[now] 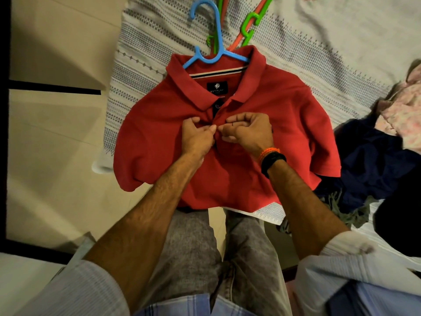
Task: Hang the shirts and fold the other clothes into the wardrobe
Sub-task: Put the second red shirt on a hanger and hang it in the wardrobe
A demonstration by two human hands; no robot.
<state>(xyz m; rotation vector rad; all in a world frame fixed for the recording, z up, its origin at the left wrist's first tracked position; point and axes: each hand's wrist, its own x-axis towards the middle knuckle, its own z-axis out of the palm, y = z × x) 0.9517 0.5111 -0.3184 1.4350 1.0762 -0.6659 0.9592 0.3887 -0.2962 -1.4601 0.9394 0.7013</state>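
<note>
Two hands meet at the centre of the view, on the placket of a red polo shirt point(262, 124). The left hand point(197, 139) comes in from 7 o'clock, its thumb and fingertips pinching the fabric at the shirt's front opening. The right hand point(247, 131), from 5 o'clock, wears an orange thread and a black band point(272, 159) at the wrist; its fingers are curled and pinch the other edge of the placket, almost touching the left fingertips. The shirt lies flat, front up, on a white patterned bedspread point(307, 53). A blue hanger point(216, 45) sits inside its collar, hook pointing to 12 o'clock. Beyond, green and orange hangers point(249, 25) lie on the bedspread. At 3 o'clock sits a heap of dark blue and pink clothes point(373, 160).
</note>
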